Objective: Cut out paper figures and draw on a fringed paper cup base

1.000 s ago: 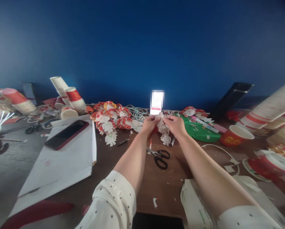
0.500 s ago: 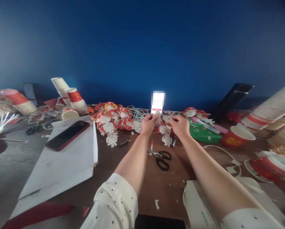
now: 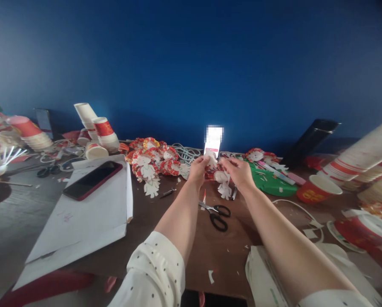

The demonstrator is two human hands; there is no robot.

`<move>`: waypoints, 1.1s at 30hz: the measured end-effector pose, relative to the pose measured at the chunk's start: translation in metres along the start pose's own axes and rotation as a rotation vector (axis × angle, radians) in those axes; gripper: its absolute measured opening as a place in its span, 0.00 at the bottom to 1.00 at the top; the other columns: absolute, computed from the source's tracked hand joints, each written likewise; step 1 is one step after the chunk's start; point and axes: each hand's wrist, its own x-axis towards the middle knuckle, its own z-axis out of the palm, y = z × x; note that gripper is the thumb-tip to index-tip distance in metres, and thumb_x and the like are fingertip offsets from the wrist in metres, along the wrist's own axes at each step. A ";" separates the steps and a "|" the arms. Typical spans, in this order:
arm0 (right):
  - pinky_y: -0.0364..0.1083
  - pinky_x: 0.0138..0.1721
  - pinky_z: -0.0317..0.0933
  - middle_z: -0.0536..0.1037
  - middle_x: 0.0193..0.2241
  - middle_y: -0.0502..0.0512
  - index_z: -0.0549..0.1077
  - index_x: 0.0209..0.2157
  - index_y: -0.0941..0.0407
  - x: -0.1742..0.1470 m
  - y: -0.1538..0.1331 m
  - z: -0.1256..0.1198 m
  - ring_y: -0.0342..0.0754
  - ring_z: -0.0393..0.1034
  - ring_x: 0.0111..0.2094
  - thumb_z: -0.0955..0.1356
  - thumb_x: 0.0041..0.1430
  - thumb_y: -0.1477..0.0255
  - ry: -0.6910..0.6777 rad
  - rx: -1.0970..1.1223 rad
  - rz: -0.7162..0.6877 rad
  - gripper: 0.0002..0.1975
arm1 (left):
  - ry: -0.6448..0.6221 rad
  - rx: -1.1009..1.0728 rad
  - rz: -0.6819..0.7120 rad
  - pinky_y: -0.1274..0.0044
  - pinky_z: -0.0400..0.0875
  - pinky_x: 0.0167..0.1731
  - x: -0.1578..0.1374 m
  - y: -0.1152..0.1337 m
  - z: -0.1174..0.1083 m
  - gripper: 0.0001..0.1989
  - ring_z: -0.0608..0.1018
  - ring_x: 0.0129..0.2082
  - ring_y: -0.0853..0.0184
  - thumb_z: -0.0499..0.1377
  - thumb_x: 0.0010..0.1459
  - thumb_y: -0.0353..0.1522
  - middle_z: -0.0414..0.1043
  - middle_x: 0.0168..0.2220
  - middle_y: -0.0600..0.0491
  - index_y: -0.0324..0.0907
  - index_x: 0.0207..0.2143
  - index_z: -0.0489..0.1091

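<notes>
With the fingers of our left hand (image 3: 198, 169) we pinch a white paper cutout (image 3: 212, 159) at twelve o'clock above the worktop (image 3: 216, 258), while our right hand (image 3: 241, 171) is just beside it at three o'clock, fingers bunched, though we cannot tell whether they pinch anything. From the cutout, we see black-handled scissors (image 3: 213, 208) at six o'clock, a green sheet (image 3: 275, 186) towards four and a red-edged phone (image 3: 93, 181) near nine.

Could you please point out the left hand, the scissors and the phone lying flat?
Left hand (image 3: 197, 169): head view, back of the hand.
Scissors (image 3: 213, 208): head view, near the pivot.
Phone (image 3: 93, 181): head view, middle of the screen.
</notes>
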 end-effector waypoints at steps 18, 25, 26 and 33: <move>0.47 0.39 0.65 0.82 0.36 0.58 0.78 0.41 0.57 -0.018 -0.008 -0.015 0.51 0.75 0.37 0.66 0.55 0.60 0.096 -0.108 -0.099 0.18 | -0.119 0.007 -0.083 0.82 0.63 0.25 -0.005 -0.004 -0.001 0.13 0.69 0.21 0.77 0.71 0.42 0.32 0.72 0.23 0.56 0.36 0.30 0.73; 0.49 0.42 0.67 0.82 0.38 0.61 0.78 0.45 0.61 -0.001 0.035 0.001 0.53 0.75 0.39 0.72 0.47 0.54 0.098 0.201 0.027 0.29 | -0.246 0.147 -0.192 0.77 0.69 0.25 -0.011 -0.012 0.003 0.20 0.74 0.21 0.71 0.73 0.39 0.34 0.74 0.25 0.54 0.37 0.36 0.74; 0.48 0.40 0.66 0.82 0.36 0.59 0.79 0.42 0.61 -0.002 0.036 0.001 0.53 0.75 0.37 0.71 0.47 0.54 0.104 0.192 0.030 0.27 | -0.254 0.167 -0.192 0.77 0.68 0.25 -0.012 -0.013 0.003 0.20 0.73 0.20 0.72 0.73 0.39 0.34 0.74 0.25 0.54 0.37 0.36 0.74; 0.47 0.36 0.64 0.80 0.28 0.56 0.79 0.31 0.59 0.000 0.043 -0.002 0.51 0.73 0.31 0.70 0.47 0.59 0.183 0.098 0.039 0.17 | -0.256 0.300 -0.148 0.81 0.64 0.23 -0.015 -0.012 0.003 0.21 0.69 0.19 0.77 0.74 0.37 0.36 0.72 0.23 0.57 0.37 0.35 0.75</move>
